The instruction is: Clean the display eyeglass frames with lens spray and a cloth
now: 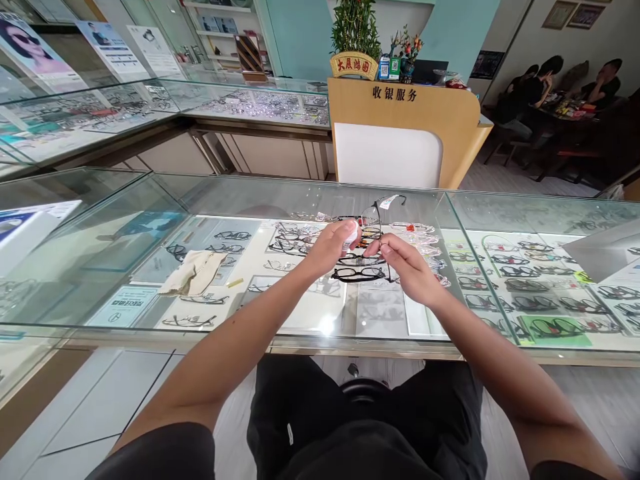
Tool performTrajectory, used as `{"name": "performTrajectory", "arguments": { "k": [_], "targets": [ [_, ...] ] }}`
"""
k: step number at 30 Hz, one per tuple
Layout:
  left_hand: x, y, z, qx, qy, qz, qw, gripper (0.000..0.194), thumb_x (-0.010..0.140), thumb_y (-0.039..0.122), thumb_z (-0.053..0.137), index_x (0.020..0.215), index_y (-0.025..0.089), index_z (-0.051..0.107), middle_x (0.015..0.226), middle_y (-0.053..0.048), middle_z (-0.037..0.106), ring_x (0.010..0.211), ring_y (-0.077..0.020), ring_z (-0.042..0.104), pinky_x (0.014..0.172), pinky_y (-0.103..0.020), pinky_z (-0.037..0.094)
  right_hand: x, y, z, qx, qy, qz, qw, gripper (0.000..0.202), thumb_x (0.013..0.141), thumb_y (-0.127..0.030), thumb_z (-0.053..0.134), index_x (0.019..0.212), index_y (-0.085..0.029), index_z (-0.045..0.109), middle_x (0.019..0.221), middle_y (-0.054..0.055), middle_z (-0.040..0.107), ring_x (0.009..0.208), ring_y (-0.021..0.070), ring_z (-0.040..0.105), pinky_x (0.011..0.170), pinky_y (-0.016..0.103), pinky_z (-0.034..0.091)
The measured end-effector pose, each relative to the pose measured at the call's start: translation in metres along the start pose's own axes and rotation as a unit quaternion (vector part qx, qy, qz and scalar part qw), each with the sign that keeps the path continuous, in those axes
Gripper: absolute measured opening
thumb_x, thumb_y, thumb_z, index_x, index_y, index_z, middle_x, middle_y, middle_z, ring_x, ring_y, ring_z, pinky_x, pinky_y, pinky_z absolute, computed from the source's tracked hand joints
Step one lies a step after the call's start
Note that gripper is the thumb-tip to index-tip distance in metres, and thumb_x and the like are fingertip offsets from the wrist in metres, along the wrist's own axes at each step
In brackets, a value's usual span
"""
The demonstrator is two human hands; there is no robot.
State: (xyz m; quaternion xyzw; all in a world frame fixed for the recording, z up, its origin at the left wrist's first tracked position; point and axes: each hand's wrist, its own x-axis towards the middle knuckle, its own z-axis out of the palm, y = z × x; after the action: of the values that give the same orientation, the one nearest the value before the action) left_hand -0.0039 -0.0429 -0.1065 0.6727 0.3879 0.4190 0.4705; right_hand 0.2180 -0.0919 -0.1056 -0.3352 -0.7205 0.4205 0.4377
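Over the glass counter, my left hand (331, 245) is closed around a small white bottle-like object (351, 237), mostly hidden by the fingers. My right hand (407, 265) pinches a thin-framed pair of eyeglasses (379, 220) beside it, held tilted with a white tag (387, 202) hanging at a temple. The two hands almost meet, with the lenses partly hidden between them. Beneath them, black-framed glasses (358, 274) show in the display. A crumpled beige cloth (194, 272) lies on the counter to the left.
The glass display counter (300, 339) spans the view, with rows of eyeglasses inside. White sign stands (607, 247) rise at the right, another box-like stand (27, 233) at the left. Beyond is a wooden cashier desk (405, 107). People (535, 90) sit at a table far right.
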Motion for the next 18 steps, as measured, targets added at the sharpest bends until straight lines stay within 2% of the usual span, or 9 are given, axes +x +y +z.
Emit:
{"name": "performTrajectory", "arguments": {
  "k": [5, 10, 13, 18],
  "targets": [
    [-0.002, 0.004, 0.003, 0.026, -0.042, 0.016, 0.999, 0.064, 0.099, 0.081, 0.047, 0.077, 0.022, 0.055, 0.079, -0.004, 0.056, 0.070, -0.0179, 0.046, 0.060, -0.031, 0.036, 0.003, 0.001, -0.004, 0.006, 0.028, -0.008, 1.000, 0.044, 0.113, -0.064, 0.051, 0.104, -0.028, 0.074, 0.115, 0.005, 0.078, 0.112, 0.0252, 0.070, 0.103, 0.043, 0.056],
    [-0.006, 0.003, 0.007, 0.067, -0.084, 0.031, 0.994, 0.062, 0.104, 0.076, 0.048, 0.074, 0.022, 0.050, 0.075, -0.003, 0.051, 0.071, -0.0178, 0.043, 0.066, -0.033, 0.033, 0.007, 0.005, -0.008, 0.068, 0.087, 0.007, 0.994, 0.039, 0.110, -0.065, 0.057, 0.104, -0.029, 0.071, 0.116, 0.005, 0.079, 0.117, 0.0248, 0.072, 0.100, 0.041, 0.057],
    [-0.008, -0.002, 0.009, 0.076, -0.091, 0.032, 0.992, 0.059, 0.105, 0.073, 0.050, 0.075, 0.022, 0.050, 0.075, -0.002, 0.049, 0.070, -0.0178, 0.041, 0.068, -0.034, 0.031, 0.008, 0.006, -0.009, 0.090, 0.098, 0.021, 0.991, 0.041, 0.108, -0.068, 0.059, 0.104, -0.029, 0.070, 0.117, 0.006, 0.078, 0.117, 0.0253, 0.072, 0.100, 0.042, 0.058],
    [-0.009, -0.002, 0.014, 0.083, -0.085, 0.043, 0.992, 0.059, 0.103, 0.073, 0.053, 0.076, 0.022, 0.051, 0.076, -0.001, 0.050, 0.072, -0.0182, 0.044, 0.070, -0.034, 0.036, 0.008, 0.005, -0.010, 0.081, 0.095, 0.013, 0.992, 0.041, 0.108, -0.069, 0.058, 0.103, -0.029, 0.068, 0.117, 0.006, 0.078, 0.121, 0.0267, 0.072, 0.106, 0.045, 0.059]
  ]
}}
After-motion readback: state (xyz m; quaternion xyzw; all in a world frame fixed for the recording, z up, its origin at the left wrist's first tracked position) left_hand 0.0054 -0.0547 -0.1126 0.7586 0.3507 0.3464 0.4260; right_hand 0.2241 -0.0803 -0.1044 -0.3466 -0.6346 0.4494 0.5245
